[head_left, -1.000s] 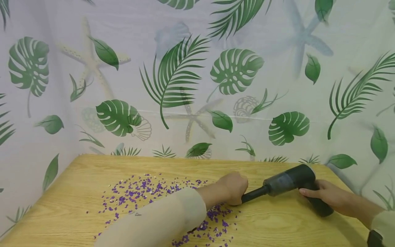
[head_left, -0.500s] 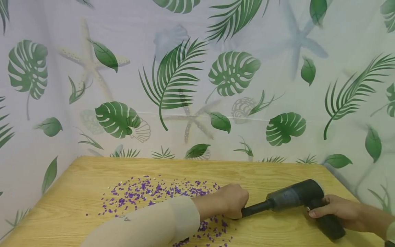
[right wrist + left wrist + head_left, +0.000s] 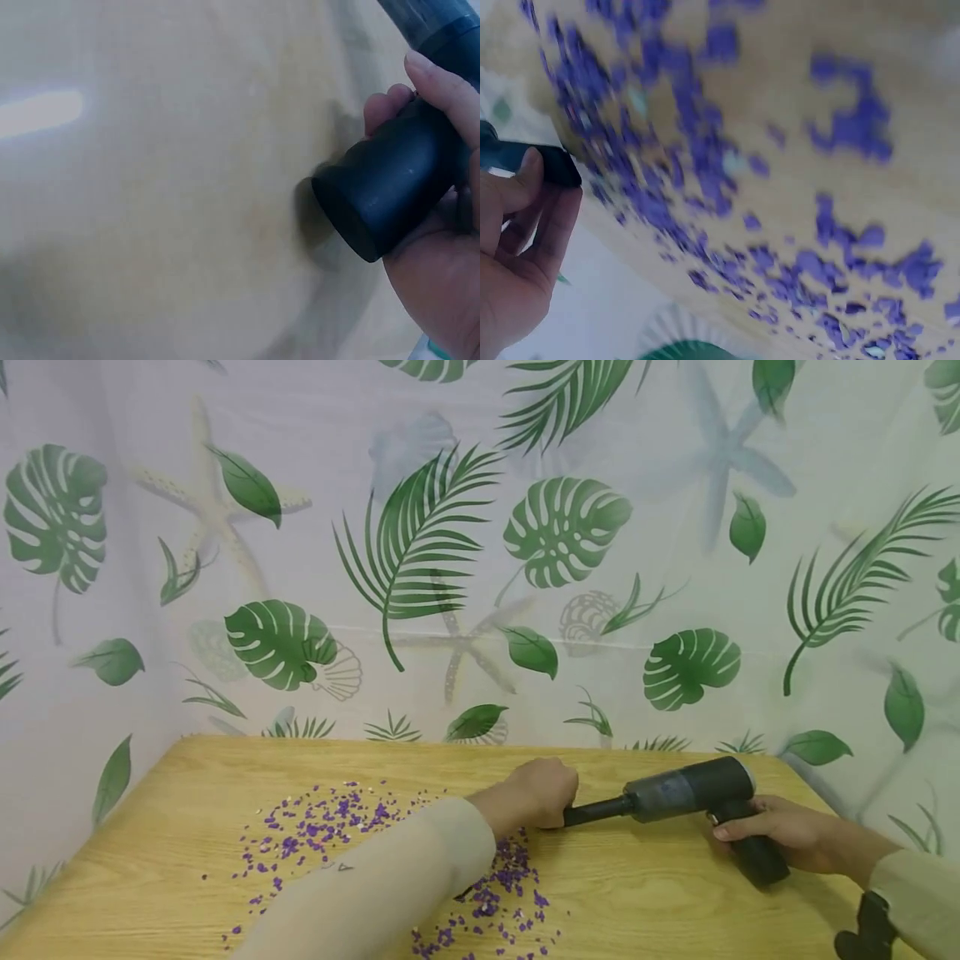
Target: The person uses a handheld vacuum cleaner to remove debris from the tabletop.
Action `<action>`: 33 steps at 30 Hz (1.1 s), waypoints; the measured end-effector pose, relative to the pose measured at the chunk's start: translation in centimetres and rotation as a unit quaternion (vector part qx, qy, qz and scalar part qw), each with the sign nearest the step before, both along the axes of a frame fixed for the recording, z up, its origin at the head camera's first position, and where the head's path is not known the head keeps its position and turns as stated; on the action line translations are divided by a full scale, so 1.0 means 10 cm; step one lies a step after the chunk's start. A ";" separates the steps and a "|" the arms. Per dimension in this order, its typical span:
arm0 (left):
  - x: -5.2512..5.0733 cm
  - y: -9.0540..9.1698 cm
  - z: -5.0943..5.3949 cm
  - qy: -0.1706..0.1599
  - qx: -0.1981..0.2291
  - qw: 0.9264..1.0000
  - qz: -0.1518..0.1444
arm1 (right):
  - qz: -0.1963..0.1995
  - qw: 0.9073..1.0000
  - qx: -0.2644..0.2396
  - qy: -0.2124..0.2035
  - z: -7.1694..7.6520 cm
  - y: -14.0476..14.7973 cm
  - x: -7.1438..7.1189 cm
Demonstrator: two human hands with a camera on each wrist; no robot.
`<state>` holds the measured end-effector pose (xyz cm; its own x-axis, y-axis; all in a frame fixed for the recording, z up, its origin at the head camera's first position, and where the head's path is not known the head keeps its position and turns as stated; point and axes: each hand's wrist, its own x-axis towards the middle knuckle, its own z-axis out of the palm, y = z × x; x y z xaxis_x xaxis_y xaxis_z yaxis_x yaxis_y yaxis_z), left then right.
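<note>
A black handheld vacuum cleaner (image 3: pixel 686 789) slants across the right half of the table. My left hand (image 3: pixel 536 789) grips the tip of its narrow nozzle (image 3: pixel 596 811); in the left wrist view the thumb and fingers pinch the nozzle's dark end (image 3: pixel 559 166), close to the purple bits. My right hand (image 3: pixel 787 833) holds the vacuum by its handle (image 3: pixel 390 180), fingers wrapped round it, above the bare wood. Small purple paper-like bits (image 3: pixel 322 831), mixed with a few pale ones, lie scattered over the middle and left of the table. My left sleeve hides part of them.
The wooden table (image 3: pixel 652 893) ends at the back against a white curtain (image 3: pixel 420 410) printed with leaves, shells and starfish. The curtain also closes off the left and right sides. A dark strapped device (image 3: pixel 870 927) sits on my right wrist.
Both hands and the vacuum first come nearer to me, then shift back toward the far edge and a little left. Each hand keeps its hold throughout.
</note>
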<state>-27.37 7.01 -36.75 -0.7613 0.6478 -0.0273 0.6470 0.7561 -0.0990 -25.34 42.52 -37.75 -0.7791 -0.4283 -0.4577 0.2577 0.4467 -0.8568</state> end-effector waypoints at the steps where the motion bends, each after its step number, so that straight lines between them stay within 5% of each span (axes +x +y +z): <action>1: -0.07 -0.01 0.01 -0.003 0.000 1.000 0.004 | -0.007 1.000 0.004 0.003 0.00 -0.03 -0.05; 8: -0.42 -0.21 0.02 0.008 -0.001 0.999 0.048 | -0.039 0.998 0.017 0.037 0.03 -0.37 -0.42; 13: -0.54 -0.37 0.05 0.000 -0.003 0.997 0.071 | -0.052 0.997 0.016 0.046 0.04 -0.57 -0.59; 24: -0.48 -0.52 0.04 -0.017 -0.001 0.998 0.056 | -0.052 0.998 0.015 0.038 0.01 -0.70 -0.59; 33: -0.47 -0.70 0.03 -0.034 0.008 0.996 0.078 | -0.027 0.998 0.007 0.059 -0.02 -0.84 -0.65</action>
<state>-32.11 0.05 -36.41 -0.8494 0.5227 -0.0725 0.5265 0.8489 -0.0471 -31.80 34.11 -37.95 -0.8494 -0.3786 -0.3677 0.1798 0.4473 -0.8761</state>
